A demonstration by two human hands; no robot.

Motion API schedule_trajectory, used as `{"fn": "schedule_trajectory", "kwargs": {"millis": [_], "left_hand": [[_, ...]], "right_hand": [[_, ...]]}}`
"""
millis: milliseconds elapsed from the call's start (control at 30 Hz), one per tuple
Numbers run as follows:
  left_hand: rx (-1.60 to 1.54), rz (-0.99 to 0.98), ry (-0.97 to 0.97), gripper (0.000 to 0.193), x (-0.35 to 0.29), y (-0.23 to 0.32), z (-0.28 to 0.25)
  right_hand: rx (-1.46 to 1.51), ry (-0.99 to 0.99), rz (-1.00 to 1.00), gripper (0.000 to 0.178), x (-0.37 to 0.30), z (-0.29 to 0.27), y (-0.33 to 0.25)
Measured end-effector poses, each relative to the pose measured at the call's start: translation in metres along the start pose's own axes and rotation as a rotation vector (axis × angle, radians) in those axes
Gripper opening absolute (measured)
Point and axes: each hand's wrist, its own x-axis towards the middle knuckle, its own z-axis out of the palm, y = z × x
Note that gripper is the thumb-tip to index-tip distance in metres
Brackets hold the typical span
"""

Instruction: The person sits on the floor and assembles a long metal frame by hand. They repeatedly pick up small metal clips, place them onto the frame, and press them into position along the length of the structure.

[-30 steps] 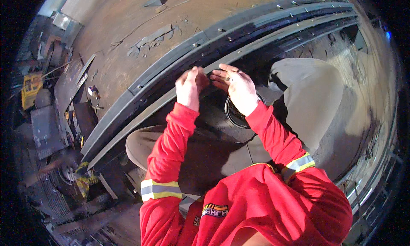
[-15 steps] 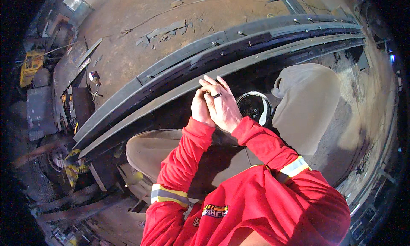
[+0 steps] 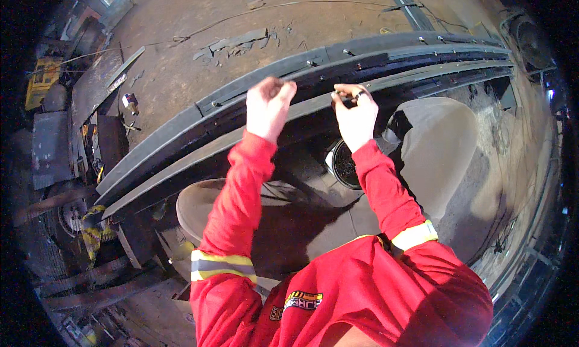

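My left hand [image 3: 269, 109] is raised over the long dark metal strips [image 3: 265, 123], its fingers curled in and slightly blurred. What they hold, if anything, is hidden. My right hand [image 3: 357, 116] hovers to its right, thumb and fingers pinched together by the near strip. Something small and dark seems to sit at the fingertips, too small to name. A dark ring is on one finger. Several bolts [image 3: 310, 63] stand up along the strips. Below my right hand is a bucket [image 3: 331, 160] with small dark pieces inside, partly covered by my forearm.
My trousered legs [image 3: 443, 148] are bent on either side of the bucket. Beyond the strips, broken dark flakes [image 3: 238, 41] and a thin cable [image 3: 211, 25] lie on the brown floor. A small can-like thing [image 3: 129, 103] stands at left, near a yellow machine [image 3: 43, 82].
My hands have moved apart from being together: the left went left and up, the right moved right. The bucket now shows more fully between my legs.
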Motion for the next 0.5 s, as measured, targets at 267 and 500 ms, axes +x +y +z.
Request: {"fn": "schedule_trajectory", "kwargs": {"millis": [267,500], "left_hand": [[0.394,0.043,-0.137,0.057,0.065,-0.006,-0.031],[0.336,0.244,-0.141,0.04,0.057,0.014,-0.041]], "right_hand": [[-0.29,0.101,-0.157,0.016,0.017,0.037,0.045],[-0.447,0.085,-0.195,0.024,0.021,0.052,0.054]]}}
